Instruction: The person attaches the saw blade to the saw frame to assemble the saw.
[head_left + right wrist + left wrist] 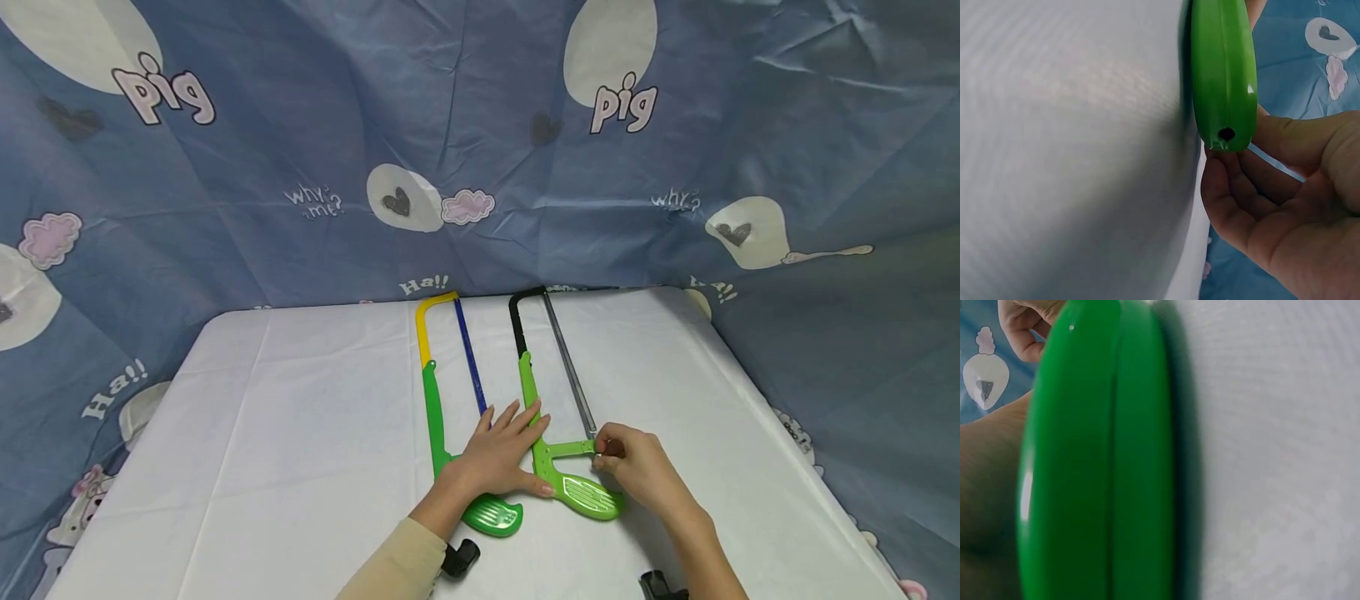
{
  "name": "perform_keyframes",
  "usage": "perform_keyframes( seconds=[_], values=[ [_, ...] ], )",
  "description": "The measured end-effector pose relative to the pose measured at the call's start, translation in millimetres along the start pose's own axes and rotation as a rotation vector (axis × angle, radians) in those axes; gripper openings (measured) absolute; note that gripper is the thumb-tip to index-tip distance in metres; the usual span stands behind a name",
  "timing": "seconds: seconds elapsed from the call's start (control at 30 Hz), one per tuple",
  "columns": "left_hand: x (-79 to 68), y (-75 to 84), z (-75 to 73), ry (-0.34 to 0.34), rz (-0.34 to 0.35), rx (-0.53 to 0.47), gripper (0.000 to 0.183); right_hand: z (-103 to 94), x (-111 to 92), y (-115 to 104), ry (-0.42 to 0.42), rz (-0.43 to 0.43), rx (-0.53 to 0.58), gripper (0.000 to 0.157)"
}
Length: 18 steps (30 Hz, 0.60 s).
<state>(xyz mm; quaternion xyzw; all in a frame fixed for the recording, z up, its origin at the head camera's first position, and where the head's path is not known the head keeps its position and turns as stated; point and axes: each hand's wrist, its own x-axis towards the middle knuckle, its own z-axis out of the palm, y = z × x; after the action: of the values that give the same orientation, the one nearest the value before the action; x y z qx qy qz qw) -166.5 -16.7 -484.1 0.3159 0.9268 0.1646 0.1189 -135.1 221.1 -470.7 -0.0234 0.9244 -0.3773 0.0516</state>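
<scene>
Two hacksaws lie side by side on the white table, handles toward me. The right one, a light green hacksaw (588, 497), has a black front frame and a grey blade (570, 367). My left hand (498, 462) lies with fingers spread across its frame, thumb touching near the handle. With curled fingers, my right hand (637, 462) pinches this saw where the near blade end meets the frame; the small part between the fingertips is hidden. Beneath my left wrist is the dark green hacksaw (432, 408), with yellow front frame and blue blade (470, 358). Its handle (1097, 456) fills the left wrist view.
A blue printed cloth (525, 208) hangs behind the white-covered table (300, 417) and along its sides. Black wrist-worn devices (461, 558) show near the bottom of the head view. The table's right edge slopes away beyond my right hand.
</scene>
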Motion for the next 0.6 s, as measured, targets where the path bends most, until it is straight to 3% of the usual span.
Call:
perform_keyframes(
  seconds=[0.6],
  values=[
    [0.7,-0.4,0.6,0.000,-0.005,0.005,0.102,1.0,0.7,2.9,-0.003,0.021,0.032,0.021]
  ],
)
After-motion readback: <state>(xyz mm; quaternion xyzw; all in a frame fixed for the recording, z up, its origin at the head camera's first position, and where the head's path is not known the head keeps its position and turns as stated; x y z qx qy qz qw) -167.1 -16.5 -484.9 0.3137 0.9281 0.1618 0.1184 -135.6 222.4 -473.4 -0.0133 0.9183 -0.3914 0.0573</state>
